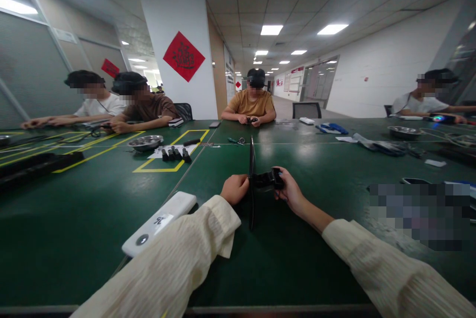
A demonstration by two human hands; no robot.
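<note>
A thin black flat panel point(252, 184) stands on edge above the green table in front of me, seen almost edge-on. My left hand point(235, 189) is closed at its left side, the fingertips partly hidden by the panel. On its right side a small black bracket-like part point(265, 179) sticks out, and my right hand point(287, 190) grips the outer end between thumb and fingers. I cannot make out the exact kind of either piece or how they join. A long white box-like device point(159, 223) with a round dark button lies beside my left forearm.
Several short black cylindrical pieces point(174, 154) stand near a metal bowl point(146, 143) at the left. Scissors point(241, 141) lie ahead. Blue-handled gear point(329, 128), grey gloves point(383, 145) and another bowl point(404, 132) are at the right. Other people sit around the green table point(297, 268).
</note>
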